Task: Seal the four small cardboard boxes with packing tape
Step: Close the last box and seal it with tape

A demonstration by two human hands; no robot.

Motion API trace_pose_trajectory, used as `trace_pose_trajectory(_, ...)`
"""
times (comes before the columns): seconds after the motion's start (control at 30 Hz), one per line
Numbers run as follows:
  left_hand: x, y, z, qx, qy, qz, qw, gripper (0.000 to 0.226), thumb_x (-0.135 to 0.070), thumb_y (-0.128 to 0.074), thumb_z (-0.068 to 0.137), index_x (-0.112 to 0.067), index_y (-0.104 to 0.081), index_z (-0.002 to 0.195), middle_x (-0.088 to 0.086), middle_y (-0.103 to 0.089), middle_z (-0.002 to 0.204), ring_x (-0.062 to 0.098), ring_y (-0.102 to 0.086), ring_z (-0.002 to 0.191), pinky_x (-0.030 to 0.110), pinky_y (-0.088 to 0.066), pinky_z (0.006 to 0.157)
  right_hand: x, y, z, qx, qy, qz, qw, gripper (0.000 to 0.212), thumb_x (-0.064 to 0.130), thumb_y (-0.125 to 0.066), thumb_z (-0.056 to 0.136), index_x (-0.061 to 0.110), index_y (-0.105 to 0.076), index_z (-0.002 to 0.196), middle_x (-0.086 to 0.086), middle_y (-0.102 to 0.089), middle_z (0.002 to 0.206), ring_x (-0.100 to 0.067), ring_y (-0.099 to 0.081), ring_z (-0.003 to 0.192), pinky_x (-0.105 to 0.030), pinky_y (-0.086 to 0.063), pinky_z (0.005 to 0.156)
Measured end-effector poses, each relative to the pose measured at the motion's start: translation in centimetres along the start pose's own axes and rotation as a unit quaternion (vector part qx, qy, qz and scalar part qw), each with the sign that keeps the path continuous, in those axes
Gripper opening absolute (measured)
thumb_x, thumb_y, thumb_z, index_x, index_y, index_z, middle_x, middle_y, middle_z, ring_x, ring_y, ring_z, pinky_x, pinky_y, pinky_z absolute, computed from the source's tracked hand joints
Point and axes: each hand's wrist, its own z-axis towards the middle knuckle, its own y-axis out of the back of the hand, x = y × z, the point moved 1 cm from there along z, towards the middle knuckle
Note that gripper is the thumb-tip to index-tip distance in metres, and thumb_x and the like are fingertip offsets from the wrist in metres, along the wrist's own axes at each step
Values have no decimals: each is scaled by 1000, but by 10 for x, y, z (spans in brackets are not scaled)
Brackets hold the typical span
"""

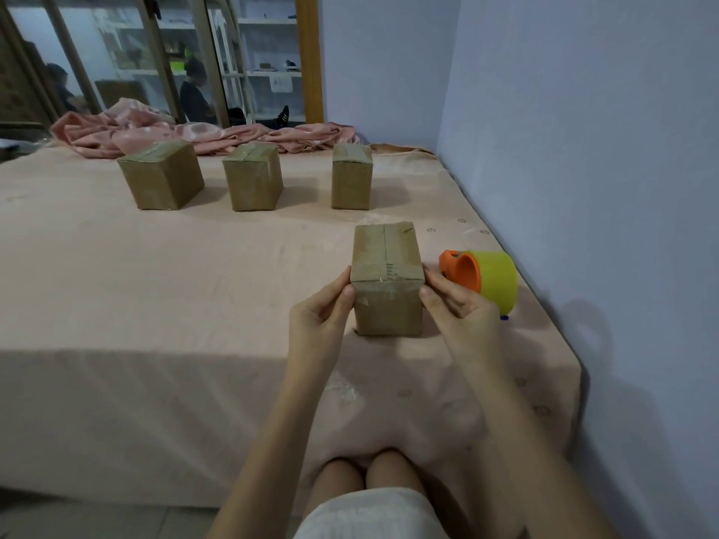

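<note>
Item: near box [387,280], held between your left hand [321,319] and right hand [457,311], thumbs pressing its upper front corners, fingers curled round the sides. Stands on the bed [155,285]. Likely light, stiff at the edges, walls prone to denting; hold it at the corners, low. Glossy tape may be slick. Just right of your grip: tape dispenser [482,280], untouched. Beyond your grip: three boxes [253,182] in a row, apparently taped.
</note>
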Motion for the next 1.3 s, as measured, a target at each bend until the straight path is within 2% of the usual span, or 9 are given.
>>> trace_pose_trajectory(0.4,4,2,1,8,-25,15,1000,32,-11,-59,89,-9,-61,121,-2,-66,117,13,-61,112,34,-52,92,-7,0,3,-24,-4,43,999,32,3,-69,80,30,-67,97,28,-68,88,5,-64,93,-6,-47,76)
trace_pose_trajectory(0.53,0,6,2,32,-48,20,998,36,-13,-68,82,-13,-64,117,-15,-67,111,8,-62,109,17,-51,84,-9,4,2,-7,-4,46,999,33,7,-70,80,38,-71,92,21,-70,95,-1,-65,98,-9,-48,79)
trace_pose_trajectory(0.63,-2,5,6,23,-44,25,998,34,-7,-71,80,-12,-66,113,-18,-69,104,6,-65,103,15,-52,81,-9,3,4,-8,-9,47,999,33,8,-70,80,39,-72,91,20,-70,96,-2,-65,99,-11,-49,80)
trace_pose_trajectory(0.87,-2,-7,7,-50,-21,-6,999,19,-12,-77,75,-16,-73,93,-9,-73,93,8,-69,92,20,-55,77,-8,-6,2,-50,-8,49,997,29,11,-71,79,13,-68,108,10,-71,101,-6,-66,99,-13,-50,80)
trace_pose_trajectory(0.93,-2,-8,6,-57,-14,-9,998,20,-12,-77,76,-15,-72,95,-5,-74,94,10,-69,92,22,-55,79,-6,-7,2,-47,-4,40,998,31,14,-72,79,13,-67,110,8,-70,103,-6,-66,99,-13,-50,80)
trace_pose_trajectory(1.07,1,-5,5,-32,-11,-9,999,34,-10,-75,77,-13,-68,109,-8,-71,101,8,-67,99,18,-53,79,-7,-4,1,-23,-11,26,999,38,28,-71,75,24,-64,112,22,-69,99,2,-63,100,-10,-48,81)
trace_pose_trajectory(1.17,4,-8,2,-40,-16,11,999,39,-7,-72,79,-11,-65,117,-8,-69,107,7,-65,103,18,-52,82,-12,-11,-7,-56,19,14,998,36,23,-68,79,27,-61,114,33,-65,97,7,-60,102,-7,-45,82)
trace_pose_trajectory(1.23,6,-8,0,-40,-20,23,999,40,-5,-70,81,-12,-63,120,-8,-68,111,6,-64,105,18,-51,84,-16,-18,-12,-76,42,0,996,36,18,-65,85,22,-57,120,36,-62,101,11,-56,106,-5,-43,85)
trace_pose_trajectory(1.3,8,-7,-3,-27,-21,32,999,44,-3,-69,82,-12,-60,124,-4,-66,117,6,-62,107,21,-51,86,-21,-22,-14,-76,53,-18,996,35,17,-60,89,29,-54,122,39,-58,109,11,-53,111,-6,-42,88)
